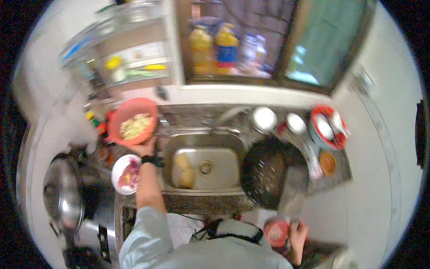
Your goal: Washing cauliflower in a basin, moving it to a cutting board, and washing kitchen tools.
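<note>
My left hand (145, 147) is at the lower rim of a pink-red plastic bowl (147, 114) tilted at the back left, with pale chopped pieces (136, 126) inside it; its fingers are partly hidden beneath the bowl. Below that hand, beside my forearm, a white bowl (116, 176) holds reddish food. At the lower right, my right hand (297, 233) is at the edge of a small red container (276, 232); blur hides whether it grips the container or something else. Between the two hands lies a steel sink (221, 168) with yellowish pieces (184, 171) in its left part.
A large dark round pan or tray (265, 171) stands right of the sink. Behind it are white bowls (264, 118) and a red basin (339, 141) holding dishes. A lidded metal pot (63, 195) is on the stove at left. Bottles (226, 48) stand at the window.
</note>
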Demonstrator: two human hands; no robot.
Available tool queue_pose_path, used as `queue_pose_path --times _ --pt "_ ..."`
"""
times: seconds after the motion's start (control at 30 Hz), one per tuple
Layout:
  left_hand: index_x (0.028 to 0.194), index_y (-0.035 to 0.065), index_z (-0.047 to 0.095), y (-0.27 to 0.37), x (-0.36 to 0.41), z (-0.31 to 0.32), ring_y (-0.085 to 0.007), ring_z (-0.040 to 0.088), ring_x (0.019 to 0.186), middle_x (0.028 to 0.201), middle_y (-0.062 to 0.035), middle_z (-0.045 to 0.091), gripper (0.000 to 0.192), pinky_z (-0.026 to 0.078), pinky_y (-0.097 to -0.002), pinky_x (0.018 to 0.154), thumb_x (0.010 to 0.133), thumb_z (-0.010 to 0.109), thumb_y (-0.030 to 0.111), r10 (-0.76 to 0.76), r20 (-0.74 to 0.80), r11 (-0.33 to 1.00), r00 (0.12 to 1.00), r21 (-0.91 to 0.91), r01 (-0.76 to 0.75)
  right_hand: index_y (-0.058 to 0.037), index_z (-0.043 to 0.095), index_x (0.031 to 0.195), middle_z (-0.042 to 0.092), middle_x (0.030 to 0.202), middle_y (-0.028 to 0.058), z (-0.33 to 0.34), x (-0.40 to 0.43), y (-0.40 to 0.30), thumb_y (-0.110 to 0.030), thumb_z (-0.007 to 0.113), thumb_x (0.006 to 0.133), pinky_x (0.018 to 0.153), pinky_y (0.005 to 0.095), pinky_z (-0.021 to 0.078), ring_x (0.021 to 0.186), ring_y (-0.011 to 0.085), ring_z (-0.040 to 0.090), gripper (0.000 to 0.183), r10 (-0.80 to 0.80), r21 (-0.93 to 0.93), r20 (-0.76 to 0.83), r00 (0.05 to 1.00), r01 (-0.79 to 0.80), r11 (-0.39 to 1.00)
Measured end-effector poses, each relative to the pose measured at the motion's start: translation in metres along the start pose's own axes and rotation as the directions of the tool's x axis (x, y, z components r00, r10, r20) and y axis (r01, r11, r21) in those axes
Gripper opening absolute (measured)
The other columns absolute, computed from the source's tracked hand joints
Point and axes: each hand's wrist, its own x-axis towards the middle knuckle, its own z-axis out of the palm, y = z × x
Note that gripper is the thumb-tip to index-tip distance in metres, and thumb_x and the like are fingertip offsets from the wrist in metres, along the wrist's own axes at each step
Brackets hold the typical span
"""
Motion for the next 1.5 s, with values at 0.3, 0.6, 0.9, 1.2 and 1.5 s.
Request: queue_pose_path --times 0.3,0.6,0.9,1.2,1.5 --pt "0.096 0.0042 0.039 0.047 0.147 -0.202 -0.0272 0.045 0.09 0.096 -0.0129 0.045 0.044 0.04 -0.048 0.078 0.079 0.045 0.044 -0.197 -0.385 0.976 0.902 -0.162 0.145 -0.0014 0.054 0.098 0.055 0.07 0.0191 -0.022 -0.003 -0.028 -0.009 0.056 0.076 0.052 0.0391 0.0428 0.059 0.035 0.054 0.024 -0.295 -0.482 -0.105 0.95 0.21 0.85" --pt "0.107 0.0112 0.049 -0.08 -0.101 -0.09 -0.022 0.054 0.093 0.11 -0.0101 0.053 0.026 0.046 -0.0378 0.076 0.086 0.042 0.024 -0.388 -0.194 0.907 0.901 0.093 0.411 -0.0082 0.048 0.117 0.059 0.091 0.0188 -0.014 -0.035 0.0 -0.014 0.055 0.076 0.06 0.0422 0.048 0.068 0.0364 0.058 0.042 -0.039 -0.689 -0.049 0.998 -0.006 0.725" --pt "0.107 0.0079 0.054 -0.18 -0.236 0.012 -0.0158 0.054 0.091 0.101 -0.0055 0.058 0.028 0.044 -0.0289 0.078 0.086 0.051 0.026 -0.844 0.046 0.44 0.534 0.629 0.641 -0.0052 0.05 0.114 0.055 0.069 0.0132 0.009 -0.002 -0.004 -0.016 0.056 0.075 0.046 0.0386 0.0432 0.063 0.029 0.056 0.041 -0.337 -0.669 0.21 0.918 0.386 0.634" --pt "0.113 0.0036 0.054 -0.196 -0.285 0.017 -0.013 0.054 0.094 0.108 -0.005 0.058 0.036 0.042 -0.0264 0.079 0.087 0.05 0.027 -0.825 0.112 0.15 0.554 0.988 0.024 -0.0055 0.044 0.12 0.057 0.073 0.0127 -0.004 0.035 0.008 -0.013 0.048 0.079 0.046 0.0374 0.0477 0.052 0.0281 0.057 0.042 -0.386 -0.654 0.378 0.841 0.538 0.532" --pt "0.11 -0.0012 0.052 -0.185 -0.32 0.01 -0.0292 0.052 0.102 0.111 -0.0177 0.055 0.032 0.041 -0.0325 0.085 0.087 0.049 0.02 -0.671 0.54 0.126 0.509 0.759 -0.638 -0.0065 0.049 0.115 0.053 0.067 0.0075 -0.002 0.121 0.004 -0.014 0.052 0.075 0.042 0.0338 0.0462 0.048 0.0222 0.056 0.04 -0.51 -0.619 0.461 0.726 0.675 0.401"
